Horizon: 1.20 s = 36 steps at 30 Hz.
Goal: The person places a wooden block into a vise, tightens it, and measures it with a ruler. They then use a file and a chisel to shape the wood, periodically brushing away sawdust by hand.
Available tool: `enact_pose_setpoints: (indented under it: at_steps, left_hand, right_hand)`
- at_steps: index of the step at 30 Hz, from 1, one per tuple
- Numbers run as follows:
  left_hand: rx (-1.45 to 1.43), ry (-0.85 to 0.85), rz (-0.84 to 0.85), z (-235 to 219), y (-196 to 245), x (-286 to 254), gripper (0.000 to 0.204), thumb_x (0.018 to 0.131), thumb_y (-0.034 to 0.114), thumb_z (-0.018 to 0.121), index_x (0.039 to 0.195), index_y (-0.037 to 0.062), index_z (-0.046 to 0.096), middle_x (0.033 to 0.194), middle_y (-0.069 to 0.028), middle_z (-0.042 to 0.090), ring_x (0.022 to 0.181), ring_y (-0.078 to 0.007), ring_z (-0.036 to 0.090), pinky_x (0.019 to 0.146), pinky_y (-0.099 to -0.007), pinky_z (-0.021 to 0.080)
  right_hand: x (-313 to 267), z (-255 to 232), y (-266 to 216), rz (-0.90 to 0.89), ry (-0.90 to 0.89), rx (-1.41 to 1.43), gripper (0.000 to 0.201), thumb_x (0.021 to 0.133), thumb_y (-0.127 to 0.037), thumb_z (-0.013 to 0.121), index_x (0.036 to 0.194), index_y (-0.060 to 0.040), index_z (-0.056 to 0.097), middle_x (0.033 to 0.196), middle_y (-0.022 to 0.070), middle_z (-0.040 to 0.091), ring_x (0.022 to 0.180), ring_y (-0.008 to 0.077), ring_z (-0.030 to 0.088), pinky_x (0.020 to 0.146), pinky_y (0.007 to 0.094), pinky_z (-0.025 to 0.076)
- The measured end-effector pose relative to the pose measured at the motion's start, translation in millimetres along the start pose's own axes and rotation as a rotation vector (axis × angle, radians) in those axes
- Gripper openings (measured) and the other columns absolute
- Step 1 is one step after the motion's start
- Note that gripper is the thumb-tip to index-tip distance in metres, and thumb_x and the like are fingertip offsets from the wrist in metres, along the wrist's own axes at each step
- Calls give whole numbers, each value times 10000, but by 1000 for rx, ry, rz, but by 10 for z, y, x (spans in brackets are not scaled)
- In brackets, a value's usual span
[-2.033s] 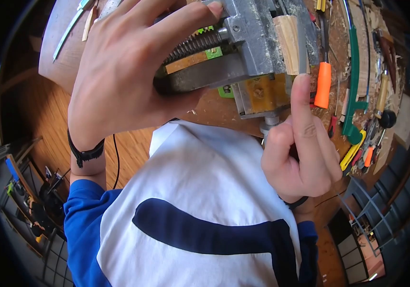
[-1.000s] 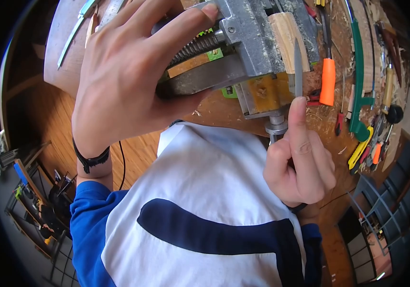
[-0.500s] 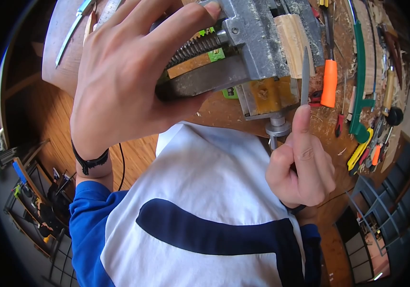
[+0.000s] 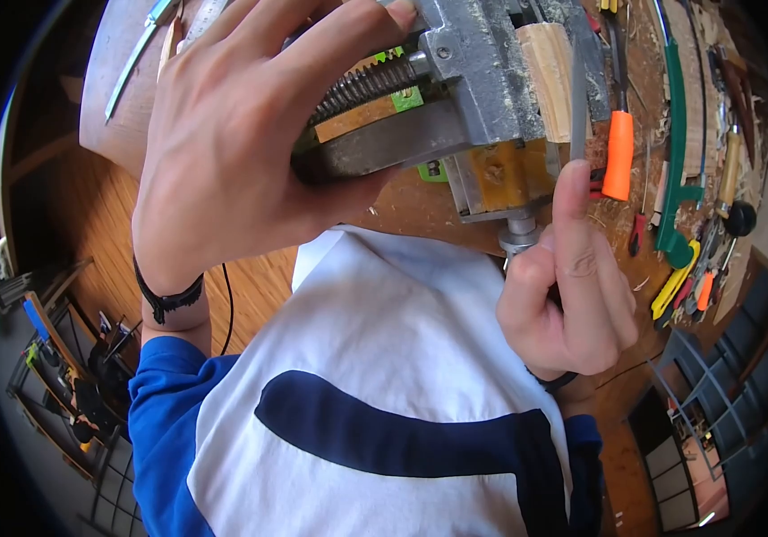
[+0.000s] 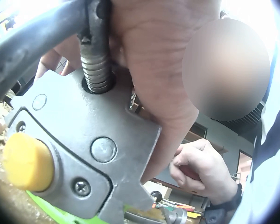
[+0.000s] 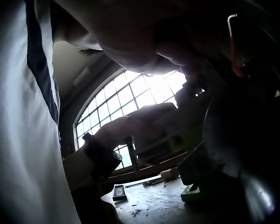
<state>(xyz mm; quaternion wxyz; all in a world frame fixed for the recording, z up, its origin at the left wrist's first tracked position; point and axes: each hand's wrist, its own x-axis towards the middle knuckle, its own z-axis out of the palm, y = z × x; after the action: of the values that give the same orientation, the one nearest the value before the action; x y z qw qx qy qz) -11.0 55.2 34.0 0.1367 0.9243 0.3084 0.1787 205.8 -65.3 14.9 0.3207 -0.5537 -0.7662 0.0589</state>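
A bench vise (image 4: 482,89), dusted with sawdust, holds a pale block of wood (image 4: 545,80) between its jaws. My left hand (image 4: 223,143) grips the vise's front end, thumb low and index finger reaching over the top. My right hand (image 4: 572,295) holds a narrow metal file (image 4: 578,107), index finger stretched along it and the other fingers curled. The file lies along the right side of the wood; its handle is hidden in my palm. From the left wrist, the vise's grey front (image 5: 130,121) and my right hand (image 5: 207,170) show.
Right of the vise lie an orange-handled tool (image 4: 618,157), a green saw-like frame (image 4: 673,152), a yellow utility knife (image 4: 676,279) and wood shavings. A pale blue-green narrow tool (image 4: 133,72) lies at the upper left. The bench edge runs close to my shirt.
My right hand drew the file back toward my body, then pushed it forward along the wood again. The left hand stays on the vise.
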Motion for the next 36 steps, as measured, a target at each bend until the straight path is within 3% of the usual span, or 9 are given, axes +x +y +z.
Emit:
enact_pose_setpoints:
  at_steps: [3,6,9,15,21,32,35,36]
  left_hand:
    - [-2,1,-2,6,-5,-14,586,542,166,842,1072,29,633,933,-119,560,853,-328,588,767,-401,477]
    - [24,-6,10,-2,-2,-11,588,543,172,842,1076,33,636,947,-117,558,861,-330,589,772,-407,481]
    - [46,-8,19,-11,-2,1,592,543,184,842,1080,37,639,962,-116,556,868,-329,588,779,-411,481]
    - [53,-14,-19,-10,13,-17,609,532,204,842,1086,47,643,974,-118,555,883,-329,584,790,-412,474]
    - [82,-13,-10,-19,3,-24,633,524,209,842,1104,59,639,985,-113,557,898,-332,582,798,-418,468]
    - [75,-16,-19,-18,7,-39,626,532,201,843,1102,51,633,981,-113,550,892,-333,577,795,-418,465]
    - [89,37,23,46,-112,-56,687,559,244,831,1176,21,627,868,-129,529,753,-285,575,627,-400,461]
    - [74,24,14,37,-86,-47,665,550,229,835,1150,31,629,905,-125,536,798,-302,575,682,-406,462]
  right_hand:
    - [-149,71,12,5,86,34,548,663,118,545,1203,118,636,736,110,648,498,158,593,487,276,510]
    - [-201,109,-3,38,103,65,543,665,118,540,1199,118,639,741,118,650,505,167,600,485,277,507]
    - [-108,104,-13,16,107,34,499,746,79,467,1219,165,602,699,180,657,510,180,601,504,286,500]
    - [36,30,-10,7,33,10,499,741,88,452,1209,169,606,683,181,654,507,182,599,496,286,491]
    - [-187,49,-38,38,80,44,511,734,89,444,1212,170,603,666,174,646,495,186,593,497,284,493]
    - [87,40,-44,-10,54,27,532,721,90,416,1214,178,595,735,186,674,503,173,586,506,275,496]
    - [-21,43,-48,11,53,26,535,723,83,412,1217,174,596,686,166,649,495,169,584,492,277,490]
    - [-62,29,-58,26,38,26,538,723,82,411,1219,173,596,668,160,640,492,168,583,487,278,488]
